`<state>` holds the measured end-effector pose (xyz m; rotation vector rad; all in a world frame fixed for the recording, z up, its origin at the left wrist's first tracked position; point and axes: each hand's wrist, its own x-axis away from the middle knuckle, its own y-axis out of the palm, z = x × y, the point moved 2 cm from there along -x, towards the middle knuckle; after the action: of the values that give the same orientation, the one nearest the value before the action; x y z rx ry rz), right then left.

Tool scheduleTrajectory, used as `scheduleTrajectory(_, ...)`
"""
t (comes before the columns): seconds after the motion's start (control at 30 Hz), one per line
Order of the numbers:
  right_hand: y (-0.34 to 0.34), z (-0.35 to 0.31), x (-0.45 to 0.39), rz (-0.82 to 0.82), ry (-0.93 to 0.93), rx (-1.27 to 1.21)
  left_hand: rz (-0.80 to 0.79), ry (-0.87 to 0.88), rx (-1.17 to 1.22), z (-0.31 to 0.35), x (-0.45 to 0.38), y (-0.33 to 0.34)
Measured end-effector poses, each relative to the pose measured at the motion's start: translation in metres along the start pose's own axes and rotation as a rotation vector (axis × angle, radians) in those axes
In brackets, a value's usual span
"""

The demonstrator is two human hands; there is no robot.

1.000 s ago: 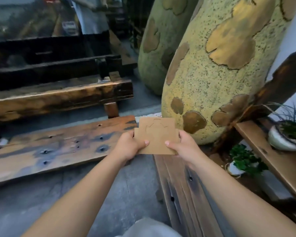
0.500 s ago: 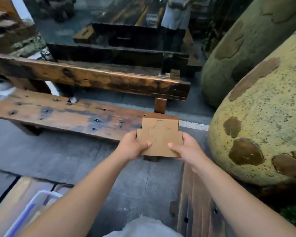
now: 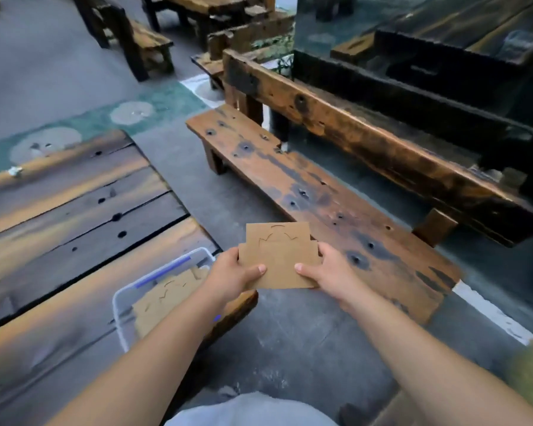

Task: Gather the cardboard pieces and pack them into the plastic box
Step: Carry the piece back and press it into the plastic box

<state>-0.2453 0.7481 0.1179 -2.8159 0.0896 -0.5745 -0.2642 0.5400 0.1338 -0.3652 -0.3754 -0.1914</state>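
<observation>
Both hands gripped one stack of cardboard pieces between them: the left hand pinched its left edge and the right hand its right edge, thumbs on top. The plastic box sat on the wooden table just below the left forearm, with cardboard already inside. A wooden bench lay beyond the right hand.

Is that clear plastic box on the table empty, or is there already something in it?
Not empty. The plastic box has no lid on, and brown cardboard pieces with cut-out shapes lie inside. How many cannot be told; the left arm covers part of it.
</observation>
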Motion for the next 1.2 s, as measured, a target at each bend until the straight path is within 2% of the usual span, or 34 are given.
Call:
scheduleTrajectory(0.17,0.078,-0.026,-0.025,-0.184,-0.018,0.059,0.161,-0.107,0.072,-0.04,0.01,-0.067)
scheduleTrajectory(0.43,0.19,-0.038,-0.05,-0.343,0.01,0.244,0.318,-0.257,0.194,-0.113,0.014,-0.14)
scheduleTrajectory(0.6,0.234,-0.031,-0.061,-0.37,0.022,0.36,0.346,-0.327,0.215,-0.153,0.005,-0.163)
scheduleTrajectory(0.7,0.253,-0.023,-0.064,-0.379,0.042,0.431,0.359,-0.369,0.139,-0.174,0.0,-0.17)
scheduleTrajectory(0.83,0.269,-0.014,-0.064,-0.363,0.074,0.555,0.365,-0.335,0.078,-0.198,-0.002,-0.169)
scheduleTrajectory(1.1,0.281,-0.001,-0.061,-0.335,0.126,0.827,0.235,-0.402,-0.205,-0.227,-0.008,-0.159)
scheduleTrajectory(1.2,0.283,0.002,-0.064,-0.334,0.103,0.868,0.211,-0.433,-0.234,-0.23,-0.012,-0.155)
